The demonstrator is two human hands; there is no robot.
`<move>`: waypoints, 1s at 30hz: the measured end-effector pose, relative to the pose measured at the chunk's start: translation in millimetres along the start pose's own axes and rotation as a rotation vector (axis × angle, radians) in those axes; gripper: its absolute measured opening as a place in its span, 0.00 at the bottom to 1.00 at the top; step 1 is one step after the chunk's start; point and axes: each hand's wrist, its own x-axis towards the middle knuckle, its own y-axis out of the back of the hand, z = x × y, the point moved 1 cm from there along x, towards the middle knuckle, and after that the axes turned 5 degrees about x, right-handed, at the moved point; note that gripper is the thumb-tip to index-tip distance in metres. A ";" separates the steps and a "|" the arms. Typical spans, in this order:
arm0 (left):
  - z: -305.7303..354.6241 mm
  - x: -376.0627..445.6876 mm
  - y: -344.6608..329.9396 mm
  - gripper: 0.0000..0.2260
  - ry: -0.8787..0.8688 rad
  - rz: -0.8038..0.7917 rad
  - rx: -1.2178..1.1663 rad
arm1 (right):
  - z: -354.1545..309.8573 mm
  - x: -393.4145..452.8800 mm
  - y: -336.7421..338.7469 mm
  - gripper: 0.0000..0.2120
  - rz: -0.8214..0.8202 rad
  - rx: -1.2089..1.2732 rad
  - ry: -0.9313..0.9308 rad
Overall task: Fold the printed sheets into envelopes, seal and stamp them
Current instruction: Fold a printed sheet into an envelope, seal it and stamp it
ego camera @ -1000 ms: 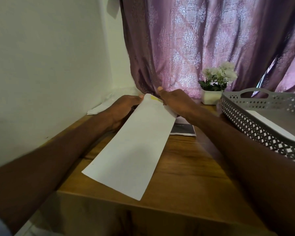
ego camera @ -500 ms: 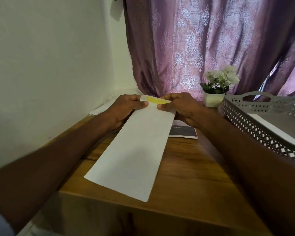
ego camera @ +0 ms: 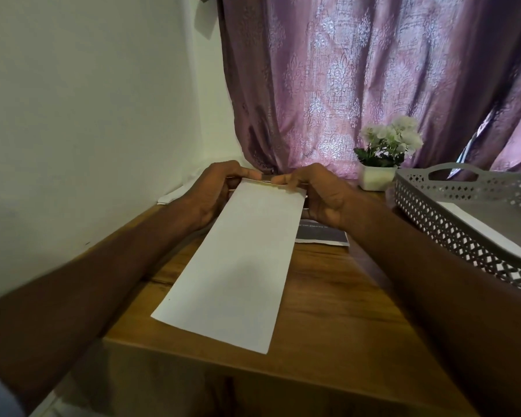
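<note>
A long white envelope (ego camera: 238, 263) lies lengthwise on the wooden table (ego camera: 337, 320), its near end towards me. My left hand (ego camera: 217, 188) pinches the far end's left corner. My right hand (ego camera: 313, 194) pinches the far end's right corner, thumb tips almost meeting over the flap edge. The flap at the far end is folded down between my fingers, and its yellow strip is hidden. A printed sheet (ego camera: 322, 236) with a dark picture lies under my right wrist, partly covered by the envelope.
A grey perforated basket (ego camera: 451, 224) holding white paper stands at the right. A small white pot of white flowers (ego camera: 379, 164) sits before the purple curtain. More white paper (ego camera: 172, 197) lies against the left wall. The table's front edge is close to me.
The far flap with its yellow strip stood up and visible earlier; both hands have folded it down, so the strip no longer shows. The envelope stayed in place.
</note>
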 end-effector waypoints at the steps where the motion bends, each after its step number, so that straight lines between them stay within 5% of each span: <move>1: -0.2 0.5 0.1 0.15 -0.003 0.007 0.017 | 0.0 -0.6 -1.1 0.17 0.001 -0.004 0.005; 6: -2.2 2.9 2.4 0.08 -0.086 0.023 0.093 | 6.7 4.0 -4.0 0.16 0.047 0.078 0.069; 30: 3.3 5.9 13.6 0.14 -0.129 0.063 -0.048 | -5.5 0.7 13.7 0.10 0.127 0.232 0.037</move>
